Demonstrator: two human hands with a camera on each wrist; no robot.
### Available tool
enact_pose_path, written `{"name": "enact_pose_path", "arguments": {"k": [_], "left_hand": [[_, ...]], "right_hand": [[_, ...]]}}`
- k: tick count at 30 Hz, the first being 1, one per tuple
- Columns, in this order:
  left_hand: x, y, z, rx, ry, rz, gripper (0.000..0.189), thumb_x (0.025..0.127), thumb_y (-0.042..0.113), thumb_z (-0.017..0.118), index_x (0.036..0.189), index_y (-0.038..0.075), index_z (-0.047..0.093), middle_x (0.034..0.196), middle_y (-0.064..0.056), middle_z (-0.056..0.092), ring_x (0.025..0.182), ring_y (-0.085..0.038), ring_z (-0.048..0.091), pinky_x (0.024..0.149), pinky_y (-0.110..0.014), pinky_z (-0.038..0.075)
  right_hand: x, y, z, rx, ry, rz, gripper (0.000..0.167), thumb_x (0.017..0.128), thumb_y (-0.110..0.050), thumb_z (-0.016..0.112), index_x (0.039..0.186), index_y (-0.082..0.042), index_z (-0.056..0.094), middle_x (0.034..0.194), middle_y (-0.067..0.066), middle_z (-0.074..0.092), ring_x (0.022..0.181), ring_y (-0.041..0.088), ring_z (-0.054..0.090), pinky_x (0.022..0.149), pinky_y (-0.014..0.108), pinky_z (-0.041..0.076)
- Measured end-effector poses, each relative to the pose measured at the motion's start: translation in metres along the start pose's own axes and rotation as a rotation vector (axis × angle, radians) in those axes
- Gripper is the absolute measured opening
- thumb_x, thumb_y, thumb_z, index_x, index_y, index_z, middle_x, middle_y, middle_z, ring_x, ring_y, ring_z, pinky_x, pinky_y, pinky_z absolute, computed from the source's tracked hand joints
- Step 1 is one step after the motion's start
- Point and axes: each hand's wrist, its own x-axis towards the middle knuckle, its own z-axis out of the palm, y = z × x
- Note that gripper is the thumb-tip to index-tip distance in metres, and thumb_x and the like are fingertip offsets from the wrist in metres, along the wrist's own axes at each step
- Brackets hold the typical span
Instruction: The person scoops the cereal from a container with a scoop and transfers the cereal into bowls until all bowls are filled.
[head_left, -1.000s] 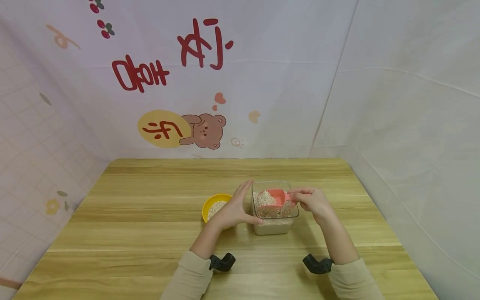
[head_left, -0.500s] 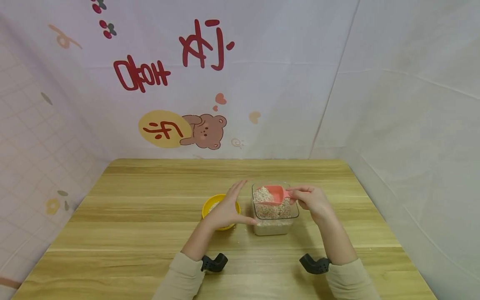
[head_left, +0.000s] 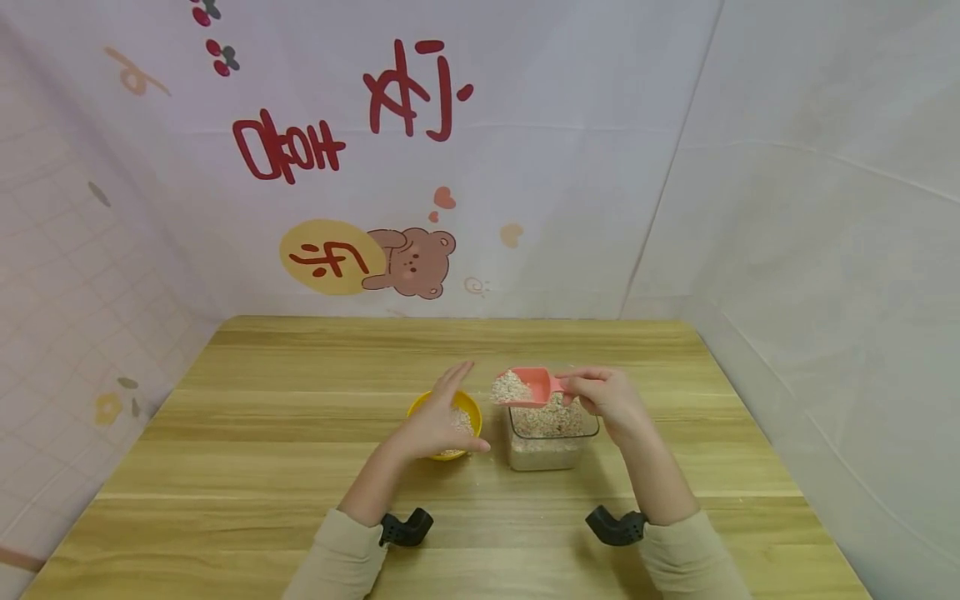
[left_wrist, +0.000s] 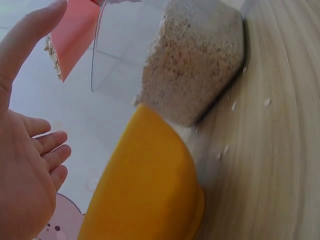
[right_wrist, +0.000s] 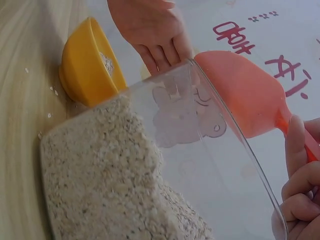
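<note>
My right hand (head_left: pixel 611 402) grips the handle of a pink scoop (head_left: pixel 538 386), seen from below in the right wrist view. Oat flakes (head_left: pixel 511 387) are heaped toward the scoop's front. It is held above the left rim of a clear square container (head_left: pixel 543 454), which holds more oats (right_wrist: pixel 107 175). My left hand (head_left: pixel 431 425) hovers over a yellow bowl (head_left: pixel 468 404) with its thumb and fingers spread wide, holding nothing. Some oats (head_left: pixel 462 422) lie in the bowl, partly hidden by that hand. In the left wrist view the bowl's outer side (left_wrist: pixel 145 180) is below the left palm.
Loose oat flakes (left_wrist: pixel 226 149) are scattered on the wooden table (head_left: pixel 262 433) near the bowl and container. A black wrist mount (head_left: pixel 407 527) is on the left wrist and another mount (head_left: pixel 617 527) on the right. A printed white backdrop (head_left: pixel 570 167) stands behind the table.
The left hand has left the container's side and moved left over the bowl. The right hand has raised the loaded scoop out of the container and shifted it left.
</note>
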Motion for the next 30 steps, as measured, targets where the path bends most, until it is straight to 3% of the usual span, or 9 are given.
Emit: {"name": "enact_pose_path", "arguments": {"k": [9, 16, 24, 30], "left_hand": [[-0.01, -0.016, -0.012, 0.011, 0.013, 0.014, 0.121, 0.061, 0.041, 0.09, 0.155, 0.026, 0.014, 0.158, -0.004, 0.011, 0.142, -0.029, 0.014, 0.106, -0.06, 0.023], [-0.019, -0.026, -0.018, -0.001, 0.002, -0.011, 0.119, 0.063, 0.03, 0.09, 0.154, 0.018, 0.015, 0.158, -0.009, 0.011, 0.142, -0.03, 0.011, 0.108, -0.059, 0.019], [-0.027, -0.044, -0.022, 0.02, -0.007, -0.049, 0.12, 0.062, 0.043, 0.088, 0.154, 0.018, 0.016, 0.158, -0.012, 0.012, 0.142, -0.033, 0.012, 0.106, -0.062, 0.021], [-0.031, -0.052, -0.024, 0.025, -0.021, -0.061, 0.12, 0.062, 0.04, 0.089, 0.154, 0.013, 0.015, 0.157, -0.015, 0.013, 0.142, -0.035, 0.013, 0.105, -0.062, 0.022]], "right_hand": [[0.007, 0.0, 0.015, -0.053, -0.011, 0.015, 0.026, 0.087, -0.01, 0.069, 0.105, 0.008, 0.069, 0.065, 0.006, 0.065, 0.043, 0.008, 0.025, 0.047, 0.022, 0.023], [0.014, 0.0, 0.028, -0.093, -0.022, 0.03, 0.024, 0.085, -0.01, 0.068, 0.104, 0.005, 0.071, 0.067, 0.008, 0.066, 0.044, 0.007, 0.029, 0.045, 0.021, 0.023], [0.018, 0.0, 0.039, -0.12, -0.038, 0.045, 0.022, 0.083, -0.01, 0.07, 0.102, 0.001, 0.073, 0.066, 0.007, 0.067, 0.045, 0.008, 0.03, 0.047, 0.023, 0.025], [0.022, 0.0, 0.046, -0.14, -0.052, 0.04, 0.019, 0.081, -0.01, 0.07, 0.099, -0.003, 0.074, 0.069, 0.012, 0.067, 0.046, 0.009, 0.032, 0.046, 0.022, 0.025]]}}
